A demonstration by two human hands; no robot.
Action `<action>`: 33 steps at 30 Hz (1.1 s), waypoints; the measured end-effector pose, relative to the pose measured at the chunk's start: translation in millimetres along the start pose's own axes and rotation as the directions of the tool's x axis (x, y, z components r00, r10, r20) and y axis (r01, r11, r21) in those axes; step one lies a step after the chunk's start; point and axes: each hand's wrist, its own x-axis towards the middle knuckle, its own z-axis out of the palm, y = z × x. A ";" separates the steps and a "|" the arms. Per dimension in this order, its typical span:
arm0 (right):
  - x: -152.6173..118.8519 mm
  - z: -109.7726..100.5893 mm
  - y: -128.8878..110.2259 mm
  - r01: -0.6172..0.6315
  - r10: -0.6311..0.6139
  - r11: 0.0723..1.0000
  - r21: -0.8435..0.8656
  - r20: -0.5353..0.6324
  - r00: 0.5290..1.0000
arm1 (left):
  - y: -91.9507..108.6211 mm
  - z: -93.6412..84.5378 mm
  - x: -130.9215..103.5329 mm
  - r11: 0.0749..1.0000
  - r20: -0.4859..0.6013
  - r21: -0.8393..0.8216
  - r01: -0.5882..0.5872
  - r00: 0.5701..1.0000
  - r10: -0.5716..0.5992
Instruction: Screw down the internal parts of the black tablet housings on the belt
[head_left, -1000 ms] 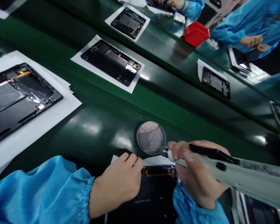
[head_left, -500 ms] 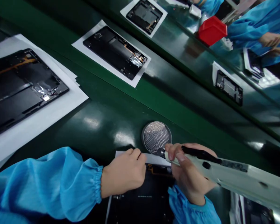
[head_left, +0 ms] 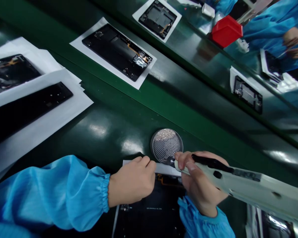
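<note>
My right hand (head_left: 201, 178) is wrapped round a pale electric screwdriver (head_left: 240, 177) with a black lever. The screwdriver's tip points down at the near edge of a round screw dish (head_left: 167, 145) with a dimpled metal plate holding small shiny screws. My left hand (head_left: 132, 181) is closed, fingers curled under, just left of the dish. It rests over the upper part of an opened black tablet (head_left: 151, 213) lying on white paper (head_left: 167, 168). Whatever its fingers hold is hidden.
A stack of white sheets (head_left: 74, 105) at left carries a dark panel (head_left: 32, 107) and an opened tablet (head_left: 12, 71). More opened tablets (head_left: 116, 51) lie on paper along the green line. A red bin (head_left: 227, 31) and a co-worker's hands (head_left: 294, 43) are at upper right.
On the left stack, a sheet and dark panel now overlap the opened tablet, with a fingertip at the frame edge. The nearer line's tablet shifted left, the farther ones right. My hands barely moved.
</note>
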 end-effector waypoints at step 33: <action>-18.2 -8.0 -24.0 0.101 -0.100 0.995 0.008 -0.096 0.990 | -17.2 23.0 2.2 0.998 0.010 -0.045 0.047 0.999 -0.046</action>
